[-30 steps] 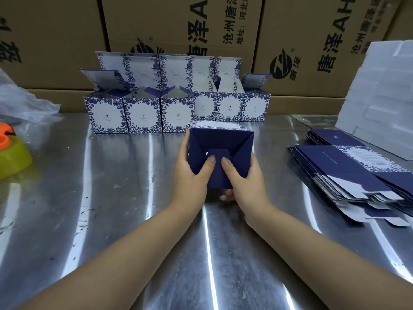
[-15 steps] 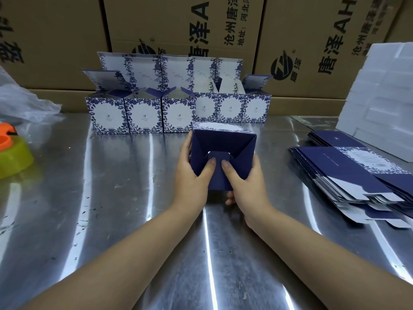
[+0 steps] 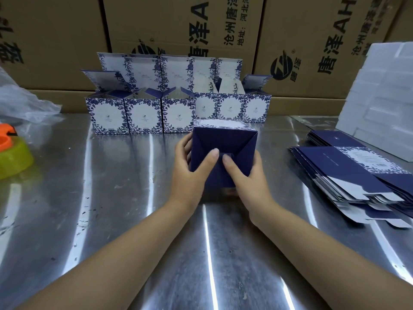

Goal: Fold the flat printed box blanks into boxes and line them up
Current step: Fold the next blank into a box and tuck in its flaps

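Left hand point(image 3: 190, 173) and right hand point(image 3: 248, 182) each curl round a side of the half-formed box point(image 3: 223, 142), at the centre of the steel table point(image 3: 111, 220), thumbs pressing the navy bottom flaps inward. Uneven thumb pressure is likely to leave the locking tab unseated, so the base may spring open or crease. Just beyond, on the far side, the row of finished boxes point(image 3: 143, 115) stands close; a hasty push on placement could topple it
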